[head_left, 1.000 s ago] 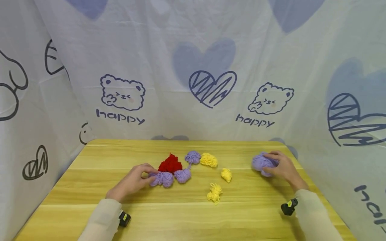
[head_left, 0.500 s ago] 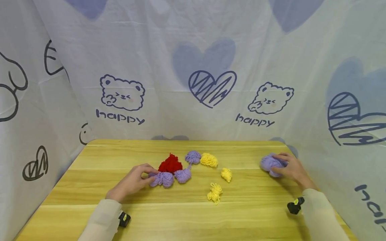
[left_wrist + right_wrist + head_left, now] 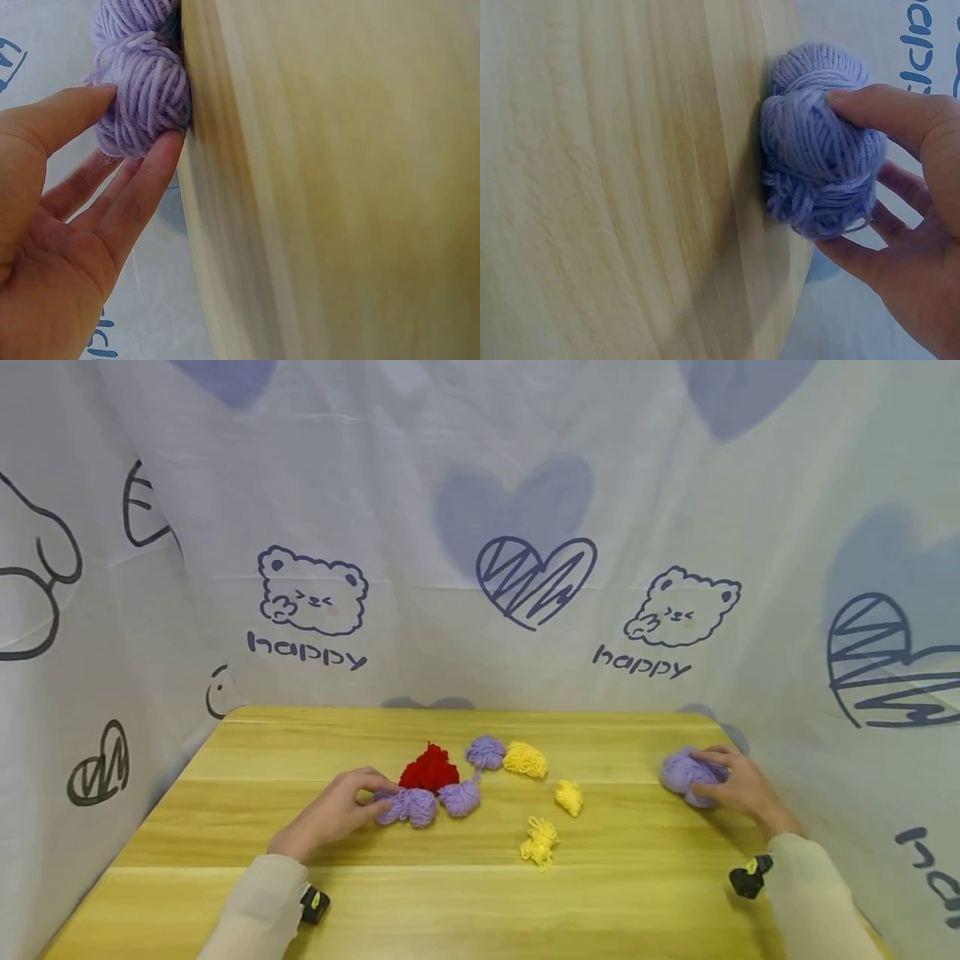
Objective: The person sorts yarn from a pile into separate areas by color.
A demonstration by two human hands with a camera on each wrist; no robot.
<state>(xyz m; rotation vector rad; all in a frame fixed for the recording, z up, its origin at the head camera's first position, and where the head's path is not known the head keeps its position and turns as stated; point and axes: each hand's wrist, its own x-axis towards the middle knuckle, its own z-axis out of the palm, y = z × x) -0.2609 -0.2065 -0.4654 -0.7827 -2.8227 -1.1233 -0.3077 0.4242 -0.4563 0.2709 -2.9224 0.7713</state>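
Two hands work the desk (image 3: 225,893): my right hand (image 3: 738,783) grips a purple yarn ball (image 3: 686,770) at the far right edge, my left hand (image 3: 330,814) pinches a small purple bundle (image 3: 408,806); sorting mid-step, next I'd judge letting go cleanly.

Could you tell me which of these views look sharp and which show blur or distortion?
Head view: evenly lit, sharp, with wide-angle bowing at the table edges. Left wrist view: the purple yarn bundle and left hand are crisp, the wood streaked with blur. Right wrist view: the purple yarn ball is sharp, the near wood soft.
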